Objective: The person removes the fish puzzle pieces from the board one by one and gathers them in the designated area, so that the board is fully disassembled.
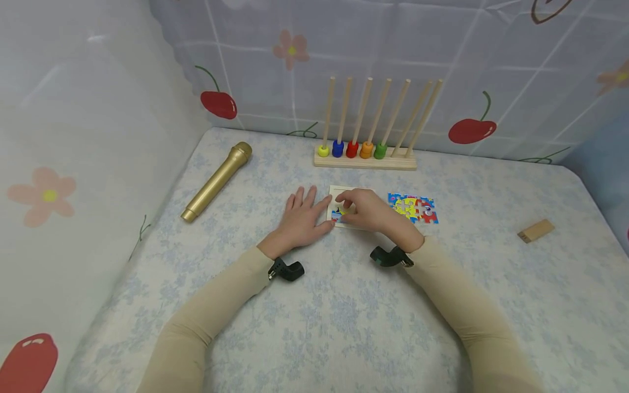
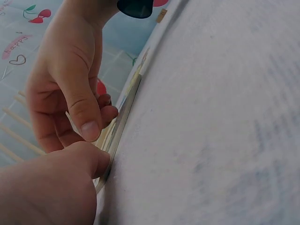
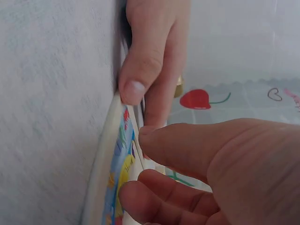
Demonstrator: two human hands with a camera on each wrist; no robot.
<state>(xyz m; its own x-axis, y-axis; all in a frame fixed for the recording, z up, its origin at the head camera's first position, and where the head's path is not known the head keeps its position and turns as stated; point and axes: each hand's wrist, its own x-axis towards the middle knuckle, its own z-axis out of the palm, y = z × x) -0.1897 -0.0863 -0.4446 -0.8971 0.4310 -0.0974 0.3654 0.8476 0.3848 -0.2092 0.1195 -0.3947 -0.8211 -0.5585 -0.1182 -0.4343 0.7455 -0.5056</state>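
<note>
My left hand (image 1: pixel 302 218) lies with fingers spread at the left edge of a small, pale-framed puzzle board (image 1: pixel 338 191). Its thumb touches the board's near left corner. Over the board bends my right hand (image 1: pixel 368 210), thumb and fingers loosely curved with a gap between them and no piece showing there. A blue, yellow and red picture (image 3: pixel 124 164) fills part of the board in the right wrist view; the right hand hides much of it in the head view. Just right of the board lies a group of colourful jigsaw pieces (image 1: pixel 413 208), partly behind the right wrist.
Behind the board stands a wooden peg rack (image 1: pixel 366 162) with coloured beads on several of its tall rods. A gold microphone (image 1: pixel 216 183) lies at the left. On the right side of the table (image 1: pixel 314 327) is a small wooden block (image 1: pixel 536 231).
</note>
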